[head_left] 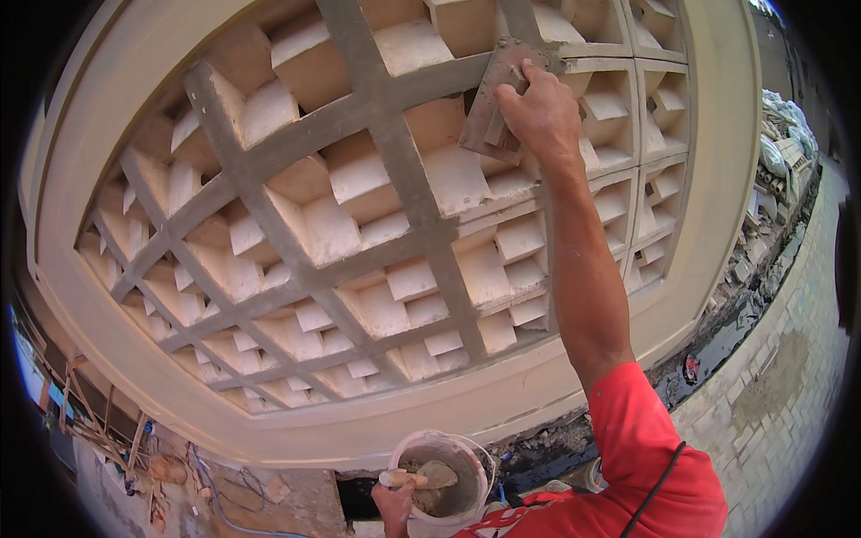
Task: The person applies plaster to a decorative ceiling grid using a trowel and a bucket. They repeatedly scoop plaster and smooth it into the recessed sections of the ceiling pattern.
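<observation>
And here's the float [480,106], flat against the upper right part of the lattice [386,134], with the right hand [545,112] on it, fingers closed around its handle! Its long axis runs steeply up the lattice, the top end leaning toward the lattice's right side, the bottom end toward its left. The hand masks the float's right edge, and the bare right arm [587,260] cuts straight across the lattice, blocking several openings. Grey coating on the strips left of the float, paler strips to its right. All around the lattice runs a cream frame [323,439]. Now below the lattice: a bucket [468,466] of grey mix, a trowel [437,475] resting blade-in, and the left hand [393,507] at the near rim, fingers curled against the trowel's handle; whether they grip it or the rim, I can't tell! Out right of the lattice, rubble [744,260] is heaped beside paving [798,359]; down to its lower left, loose planks [90,412] and a blue hose [212,496].
</observation>
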`<state>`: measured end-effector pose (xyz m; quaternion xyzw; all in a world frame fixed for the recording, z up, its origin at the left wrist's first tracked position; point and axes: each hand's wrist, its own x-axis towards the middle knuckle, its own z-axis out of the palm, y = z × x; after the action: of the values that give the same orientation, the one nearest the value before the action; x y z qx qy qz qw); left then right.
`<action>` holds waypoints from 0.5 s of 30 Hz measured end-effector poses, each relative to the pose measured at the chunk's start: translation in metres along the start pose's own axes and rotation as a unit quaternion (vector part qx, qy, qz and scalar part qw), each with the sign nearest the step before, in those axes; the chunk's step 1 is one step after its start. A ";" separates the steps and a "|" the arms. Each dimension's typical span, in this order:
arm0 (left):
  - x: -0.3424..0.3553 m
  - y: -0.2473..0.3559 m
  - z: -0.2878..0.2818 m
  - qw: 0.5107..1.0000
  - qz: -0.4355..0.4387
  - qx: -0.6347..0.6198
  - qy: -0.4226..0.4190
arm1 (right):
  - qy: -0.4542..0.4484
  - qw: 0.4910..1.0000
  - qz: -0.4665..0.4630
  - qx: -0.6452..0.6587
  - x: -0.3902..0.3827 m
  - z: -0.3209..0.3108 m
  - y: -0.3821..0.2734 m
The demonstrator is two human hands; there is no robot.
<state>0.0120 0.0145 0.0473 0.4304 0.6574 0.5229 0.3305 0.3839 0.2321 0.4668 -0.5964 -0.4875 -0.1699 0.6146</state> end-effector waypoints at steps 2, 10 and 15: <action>0.003 0.014 0.007 1.000 -0.002 -0.010 -0.014 | -0.033 0.999 -0.011 0.004 -0.008 0.014 -0.017; -0.004 0.016 0.014 1.000 -0.008 0.010 0.002 | -0.091 0.972 -0.199 0.091 -0.057 -0.010 -0.018; -0.004 0.023 0.023 1.000 -0.005 -0.008 0.000 | -0.035 0.983 -0.172 -0.058 0.031 -0.051 0.047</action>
<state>0.0396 0.0217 0.0637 0.4248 0.6553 0.5263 0.3364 0.4555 0.2084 0.4746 -0.5440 -0.5934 -0.2798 0.5231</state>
